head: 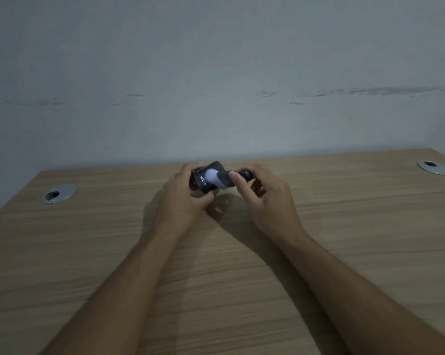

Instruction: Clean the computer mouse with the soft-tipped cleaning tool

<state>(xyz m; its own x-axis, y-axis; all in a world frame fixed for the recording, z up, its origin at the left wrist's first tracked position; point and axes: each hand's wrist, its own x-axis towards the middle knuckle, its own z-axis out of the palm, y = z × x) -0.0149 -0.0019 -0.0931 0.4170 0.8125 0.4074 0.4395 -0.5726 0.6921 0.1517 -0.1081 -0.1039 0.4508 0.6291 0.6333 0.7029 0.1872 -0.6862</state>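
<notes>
My left hand [184, 194] grips a black computer mouse [203, 184] with white lettering, held a little above the wooden desk [114, 252] near its far edge. My right hand [263, 193] holds a dark cleaning tool [225, 179] whose pale rounded soft tip [212, 174] rests against the mouse's surface. A rounded black end of the tool [247, 174] shows above my right fingers. Much of the mouse is hidden by my left fingers.
Two round grey cable grommets sit in the desk, one at the left [60, 193] and one at the far right [433, 167]. A pale scuffed wall [216, 85] rises directly behind the desk's far edge.
</notes>
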